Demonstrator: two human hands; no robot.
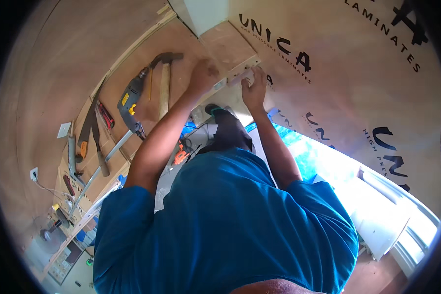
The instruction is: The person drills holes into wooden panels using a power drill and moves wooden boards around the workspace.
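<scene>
"Where's the wooden board (226,45)?"

"To the right of my claw hammer (165,84)."

"And your hands?"

"My left hand (204,77) is curled, right of the hammer; I can't tell whether it pinches anything. My right hand (254,91), farther right, is at the board's edge, thumb and fingers apart; its grip I can't tell either."

"Left of the hammer?"

"A pencil (150,84), then my power drill (130,98)."

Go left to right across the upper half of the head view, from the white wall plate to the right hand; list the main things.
White wall plate, red tool, drill, hammer, left hand, right hand.
</scene>
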